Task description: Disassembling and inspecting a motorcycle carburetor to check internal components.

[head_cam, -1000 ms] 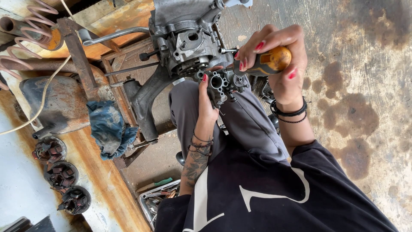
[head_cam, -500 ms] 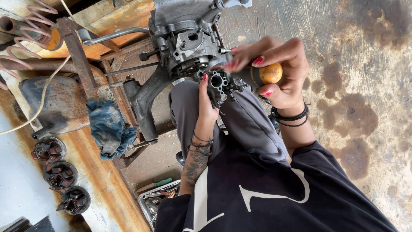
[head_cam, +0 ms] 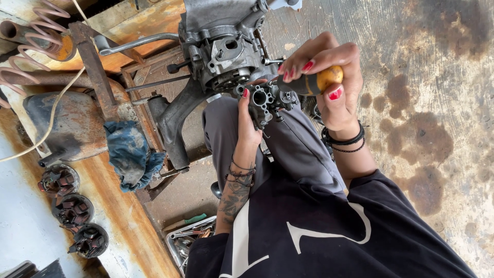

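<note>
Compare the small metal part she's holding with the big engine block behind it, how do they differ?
The small metal part is gripped in the left hand above the lap; the engine block sits on a rusty stand. The part is far smaller, with round bores facing the camera; the block is bulkier. Both are grimy grey metal.

A large grey engine block point(head_cam: 221, 46) is sitting at the top of the view, and everything else is lying around it. A bent metal lever point(head_cam: 136, 42) is sticking out from its left side. Farther left of the engine, a rusty coil spring point(head_cam: 31, 38) is resting beside an orange-capped tube. Below and left of the engine, a crumpled blue rag point(head_cam: 129, 154) is hanging over a rusty frame. Well below-left of it, three round wound coils point(head_cam: 74, 211) are lying in a row. Straight below the engine, a metal tray of tools point(head_cam: 188, 239) is sitting on the stained concrete floor point(head_cam: 437, 128)
</note>
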